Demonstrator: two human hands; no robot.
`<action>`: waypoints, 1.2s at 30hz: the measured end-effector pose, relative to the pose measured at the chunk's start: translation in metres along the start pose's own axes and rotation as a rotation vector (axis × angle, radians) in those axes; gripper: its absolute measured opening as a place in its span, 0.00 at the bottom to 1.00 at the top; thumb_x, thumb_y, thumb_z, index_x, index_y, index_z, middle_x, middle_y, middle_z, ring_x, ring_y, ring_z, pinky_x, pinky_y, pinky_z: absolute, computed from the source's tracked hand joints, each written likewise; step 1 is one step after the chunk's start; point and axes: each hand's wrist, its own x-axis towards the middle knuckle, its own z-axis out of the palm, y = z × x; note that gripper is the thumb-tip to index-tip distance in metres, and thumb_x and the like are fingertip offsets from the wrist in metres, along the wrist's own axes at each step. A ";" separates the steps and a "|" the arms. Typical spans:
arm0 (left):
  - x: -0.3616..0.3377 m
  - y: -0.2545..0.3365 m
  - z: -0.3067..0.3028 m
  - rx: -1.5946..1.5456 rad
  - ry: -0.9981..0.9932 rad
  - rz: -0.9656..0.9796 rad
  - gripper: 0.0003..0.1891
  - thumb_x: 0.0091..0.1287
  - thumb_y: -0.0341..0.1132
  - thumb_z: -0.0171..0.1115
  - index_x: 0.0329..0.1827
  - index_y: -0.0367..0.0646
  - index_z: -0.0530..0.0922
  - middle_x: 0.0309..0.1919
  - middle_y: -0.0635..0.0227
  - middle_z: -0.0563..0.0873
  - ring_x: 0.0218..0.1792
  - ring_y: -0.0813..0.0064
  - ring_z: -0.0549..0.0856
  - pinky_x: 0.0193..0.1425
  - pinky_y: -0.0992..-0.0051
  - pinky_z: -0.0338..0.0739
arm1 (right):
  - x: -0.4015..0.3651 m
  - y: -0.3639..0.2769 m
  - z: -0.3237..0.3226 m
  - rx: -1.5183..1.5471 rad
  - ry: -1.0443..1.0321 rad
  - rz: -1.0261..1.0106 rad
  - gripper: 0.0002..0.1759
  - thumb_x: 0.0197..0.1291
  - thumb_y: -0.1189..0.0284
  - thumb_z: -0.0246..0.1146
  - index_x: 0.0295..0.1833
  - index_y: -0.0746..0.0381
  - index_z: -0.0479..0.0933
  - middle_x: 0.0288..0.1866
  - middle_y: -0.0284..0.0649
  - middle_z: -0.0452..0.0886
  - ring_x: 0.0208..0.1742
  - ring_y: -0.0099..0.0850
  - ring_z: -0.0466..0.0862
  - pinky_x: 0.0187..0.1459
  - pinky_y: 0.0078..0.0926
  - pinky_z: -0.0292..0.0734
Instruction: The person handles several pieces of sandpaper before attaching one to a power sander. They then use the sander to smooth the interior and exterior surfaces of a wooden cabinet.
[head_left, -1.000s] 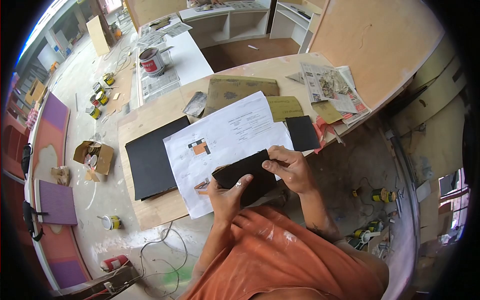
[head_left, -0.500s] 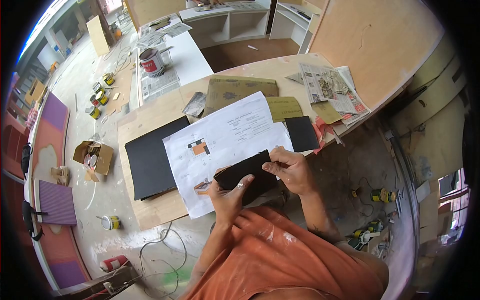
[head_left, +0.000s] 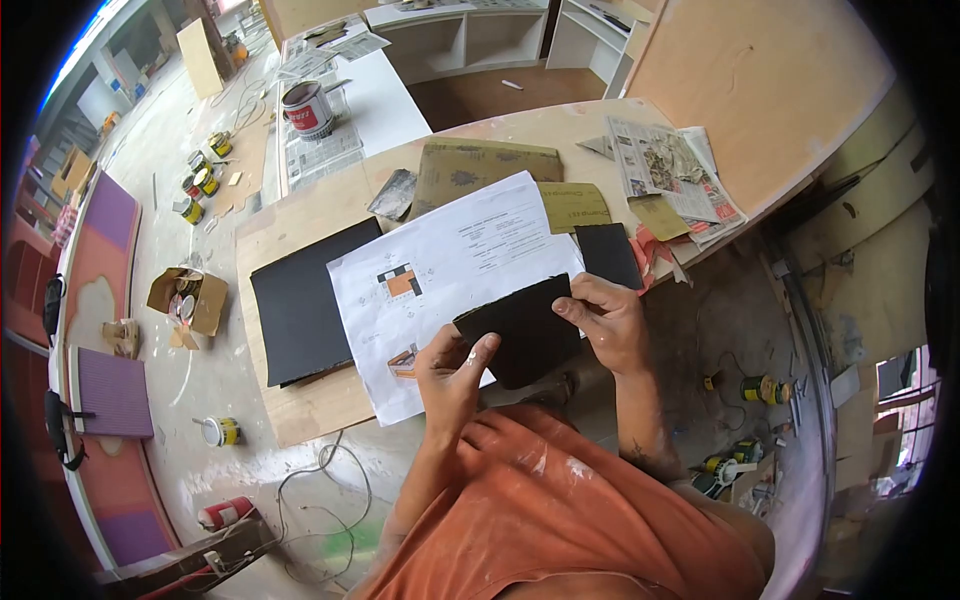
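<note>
Head view: both hands (head_left: 530, 345) pinch a flat, matte-black abrasive sheet (head_left: 520, 325).

Two hands, the left hand (head_left: 455, 375) and the right hand (head_left: 605, 320), are at one table (head_left: 300, 410). There are three black sheets: the held sheet (head_left: 520, 325), a large sheet (head_left: 305, 305) and a small sheet (head_left: 607, 255). Three tan ones follow: a big tan sheet (head_left: 485, 175), a yellow sheet (head_left: 572, 207) and a yellow scrap (head_left: 658, 217). Also on the table are one printed page (head_left: 450, 260), one grey scrap (head_left: 392, 195) and one newspaper pile (head_left: 670, 170). One red paint can (head_left: 305, 108) stands beyond. On the floor to the left are one cardboard box (head_left: 205, 305), four clustered tins (head_left: 200, 182), one lone tin (head_left: 221, 430) and one red cylinder (head_left: 225, 512).
</note>
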 end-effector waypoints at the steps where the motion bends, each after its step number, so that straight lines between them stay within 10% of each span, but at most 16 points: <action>1: 0.000 0.001 0.001 -0.002 0.010 0.011 0.07 0.66 0.28 0.69 0.42 0.34 0.81 0.33 0.74 0.84 0.34 0.87 0.78 0.39 0.83 0.72 | 0.000 0.000 -0.001 0.007 -0.002 -0.002 0.14 0.61 0.71 0.70 0.33 0.70 0.76 0.26 0.33 0.72 0.26 0.20 0.66 0.28 0.21 0.62; 18: 0.001 -0.004 -0.010 0.056 0.021 -0.022 0.10 0.65 0.29 0.69 0.29 0.35 0.77 0.23 0.76 0.78 0.27 0.87 0.73 0.31 0.83 0.67 | 0.000 -0.005 -0.007 -0.020 -0.070 0.019 0.14 0.58 0.72 0.72 0.32 0.69 0.75 0.26 0.33 0.72 0.26 0.21 0.67 0.29 0.22 0.63; 36: 0.013 -0.009 -0.046 0.298 -0.313 0.593 0.13 0.62 0.29 0.63 0.22 0.38 0.70 0.17 0.64 0.72 0.19 0.66 0.74 0.23 0.70 0.64 | -0.010 -0.003 -0.008 0.016 -0.205 -0.029 0.12 0.55 0.75 0.73 0.33 0.69 0.77 0.28 0.36 0.78 0.32 0.27 0.75 0.39 0.25 0.72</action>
